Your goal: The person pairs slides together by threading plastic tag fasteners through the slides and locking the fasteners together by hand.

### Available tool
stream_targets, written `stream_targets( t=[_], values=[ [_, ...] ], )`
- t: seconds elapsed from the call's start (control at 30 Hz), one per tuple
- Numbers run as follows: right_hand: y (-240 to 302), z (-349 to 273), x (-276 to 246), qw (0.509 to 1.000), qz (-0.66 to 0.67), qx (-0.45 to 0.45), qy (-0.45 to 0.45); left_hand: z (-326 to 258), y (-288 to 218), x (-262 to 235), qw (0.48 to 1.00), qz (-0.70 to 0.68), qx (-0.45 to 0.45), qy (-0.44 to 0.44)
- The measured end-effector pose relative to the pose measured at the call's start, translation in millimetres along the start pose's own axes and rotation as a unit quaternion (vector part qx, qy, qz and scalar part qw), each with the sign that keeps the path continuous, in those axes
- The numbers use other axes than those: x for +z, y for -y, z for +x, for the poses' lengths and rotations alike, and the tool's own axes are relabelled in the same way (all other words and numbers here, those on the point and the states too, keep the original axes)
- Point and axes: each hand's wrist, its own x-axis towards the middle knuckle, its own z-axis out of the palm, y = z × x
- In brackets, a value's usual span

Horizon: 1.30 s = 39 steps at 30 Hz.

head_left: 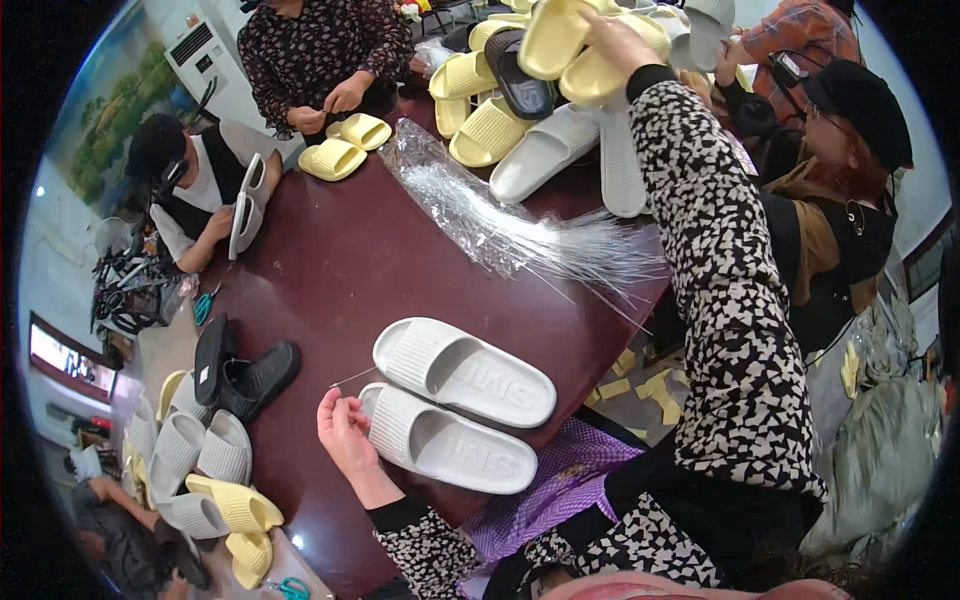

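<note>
pale grey slippers: far one (464, 372), near one (448, 438), on the near part of the dark red table (330, 290), in front of the wearer. soles down, side by side, toes left, heels right. lying flat presumably keeps them steady with no hand on them; toes to the left put the straps within easy reach of the left hand (348, 430).

left hand: fingers curled, thumb and fingertips apparently pinching a thin strand (357, 377) just left of the toes. strand slants toward the slippers; where it ends, cannot tell. fingertip hold suits so fine a thing; a full fist would likely lose the feel of it.

right hand (618, 45): arm stretched to the far right, probably because the heap sits out there. fingers seem to be grasping a yellow slipper (555, 38), partly hidden by it. second yellow one (598, 78) just below; whether gripped too, cannot tell.

bundle of strands (520, 235) between heap and grey pair, partly in clear plastic. wrap likely stops scattering; fanned ends, pointing right, look easy to draw singly.

black slippers (262, 382) at the left, well apart from the grey pair, perhaps leaving elbow room.
</note>
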Motion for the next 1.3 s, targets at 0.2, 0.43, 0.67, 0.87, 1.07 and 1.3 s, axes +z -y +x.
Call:
stream_targets(
  t=[0.2,0.43,0.67,0.87,1.07,1.3],
  values=[
    [-12.5,-48.6,13.7,0.991,-0.011,0.060,0.117,-10.1,-12.0,2.6,1.000,0.004,-0.016,-0.018],
    [-11.7,-60.0,38.3,0.983,-0.121,0.015,0.141,-13.7,-30.3,9.4,0.999,0.037,-0.008,-0.032],
    [120.9,-131.1,-82.0,0.813,0.518,-0.066,0.257,-15.6,-44.6,25.9,0.999,0.002,0.002,-0.045],
    [249.4,-202.3,-179.8,0.623,0.492,-0.244,0.557,-21.2,-51.1,39.8,0.996,0.022,0.005,-0.081],
    [310.9,-220.3,-167.1,0.714,0.434,-0.215,0.506,-34.2,-56.3,44.3,0.995,0.024,-0.008,-0.099],
    [286.6,-194.2,-167.0,0.818,0.435,-0.136,0.351,-33.5,-60.5,36.1,0.993,0.022,0.009,-0.117]
  ],
)
